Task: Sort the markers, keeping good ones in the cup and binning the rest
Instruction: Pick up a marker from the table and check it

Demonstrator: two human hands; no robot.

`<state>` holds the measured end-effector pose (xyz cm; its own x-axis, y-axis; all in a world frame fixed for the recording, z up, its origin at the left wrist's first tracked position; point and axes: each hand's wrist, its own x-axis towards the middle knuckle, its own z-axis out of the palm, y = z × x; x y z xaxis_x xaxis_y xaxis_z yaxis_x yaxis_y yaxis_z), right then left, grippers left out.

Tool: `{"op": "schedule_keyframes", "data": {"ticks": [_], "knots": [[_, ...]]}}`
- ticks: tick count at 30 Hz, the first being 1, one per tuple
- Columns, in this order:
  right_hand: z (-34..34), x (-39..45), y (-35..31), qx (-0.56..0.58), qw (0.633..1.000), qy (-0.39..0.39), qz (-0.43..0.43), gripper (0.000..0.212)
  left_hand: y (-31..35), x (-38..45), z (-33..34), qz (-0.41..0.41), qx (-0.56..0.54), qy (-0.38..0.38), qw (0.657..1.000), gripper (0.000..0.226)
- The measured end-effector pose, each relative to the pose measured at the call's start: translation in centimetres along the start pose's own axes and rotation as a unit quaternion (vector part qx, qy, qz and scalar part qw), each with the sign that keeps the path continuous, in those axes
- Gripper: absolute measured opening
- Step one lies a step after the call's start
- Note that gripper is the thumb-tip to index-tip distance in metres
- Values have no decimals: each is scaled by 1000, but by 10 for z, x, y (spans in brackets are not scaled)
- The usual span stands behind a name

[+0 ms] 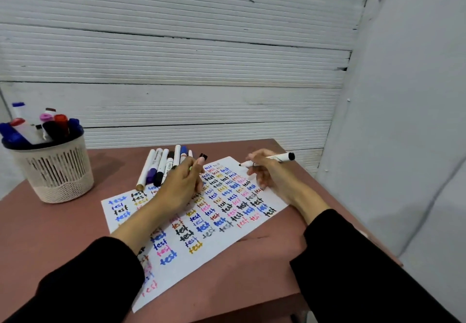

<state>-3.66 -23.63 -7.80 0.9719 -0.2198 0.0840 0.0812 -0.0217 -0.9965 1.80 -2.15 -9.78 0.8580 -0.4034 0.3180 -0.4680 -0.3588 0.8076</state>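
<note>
Markers are split between two spots on the reddish-brown table (50, 234), which fills the near half of the view below a white ribbed wall (176, 45). Across the middle of the table lies a white sheet of paper (176, 272), covered in rows of the word "test" in many colours, its long side running from near left to far right. At the far left stands a beige slotted cup (54, 171) with a dark rim, holding a bunch of markers (42, 126) upright, caps in blue, red, pink and black. Just beyond the far edge of the paper lies a row of loose markers (161, 166), side by side and touching. The left hand (180, 186), in a black sleeve, rests over the paper beside that row, its fingers pinching a small black cap (203, 157). The right hand (271, 171) hovers over the paper's far right corner, fingers curled round a white marker (272, 159) with a black end, its uncapped tip pointing left, just above the sheet
</note>
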Motion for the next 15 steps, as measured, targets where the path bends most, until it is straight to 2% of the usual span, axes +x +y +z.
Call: {"op": "schedule_keyframes", "data": {"ticks": [3, 7, 12, 15], "knots": [[3, -5, -1, -15, 1000, -24, -8, 24, -2, 0, -1, -8, 20, 7, 1000, 37], [2, -6, -1, -18, 998, 46, -42, 35, -3, 0, -5, -14, 30, 24, 999, 36], [5, -9, 2, -62, 996, 20, -56, 35, -3, 0, -6, -13, 26, 26, 999, 40], [7, -3, 10, -106, 990, 62, -64, 42, -3, -1, -5, -13, 33, 26, 999, 41]]}}
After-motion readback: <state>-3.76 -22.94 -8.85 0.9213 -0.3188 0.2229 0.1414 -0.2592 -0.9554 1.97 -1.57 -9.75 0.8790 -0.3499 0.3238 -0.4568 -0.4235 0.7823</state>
